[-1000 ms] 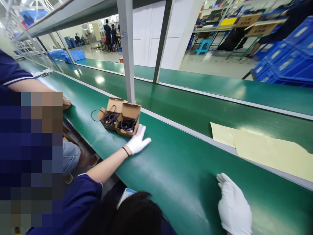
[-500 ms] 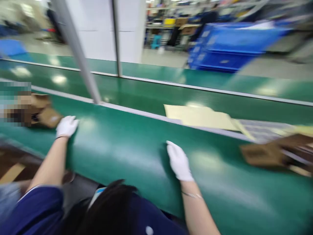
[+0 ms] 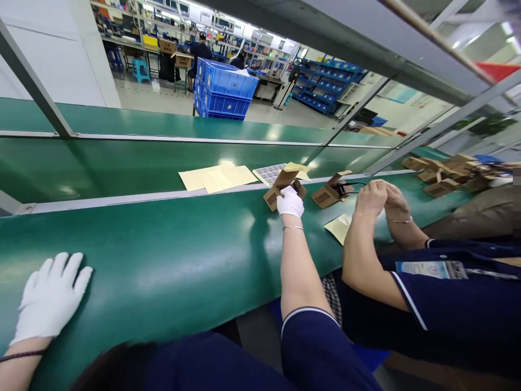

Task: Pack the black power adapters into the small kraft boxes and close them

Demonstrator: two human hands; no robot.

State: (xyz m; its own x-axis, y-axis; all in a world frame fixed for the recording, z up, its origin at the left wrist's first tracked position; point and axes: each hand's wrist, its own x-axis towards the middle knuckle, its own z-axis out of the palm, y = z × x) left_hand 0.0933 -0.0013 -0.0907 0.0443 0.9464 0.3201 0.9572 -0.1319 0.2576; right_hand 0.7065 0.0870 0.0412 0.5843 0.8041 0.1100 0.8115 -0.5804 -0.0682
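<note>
My left hand (image 3: 51,296), in a white glove, lies flat with fingers spread on the green conveyor belt (image 3: 171,255) at the lower left, holding nothing. Far out to the right, my gloved right hand (image 3: 290,202) is closed on an open brown cardboard box (image 3: 280,187) on the belt. A second open cardboard box (image 3: 329,191) with a black cable stands just right of it. A co-worker's bare hands (image 3: 380,196) are clasped together beside that box.
Yellow paper sheets (image 3: 217,177) and a grey label sheet (image 3: 271,173) lie on the belt's far rail. A small yellow sheet (image 3: 340,227) lies near the front edge. Several more cardboard boxes (image 3: 442,172) sit further right. Blue crates (image 3: 223,89) stand beyond the belts.
The view swung from left to right. My left hand left the cable-filled box and lies flat on the belt. My right hand reached out and gripped a cardboard box.
</note>
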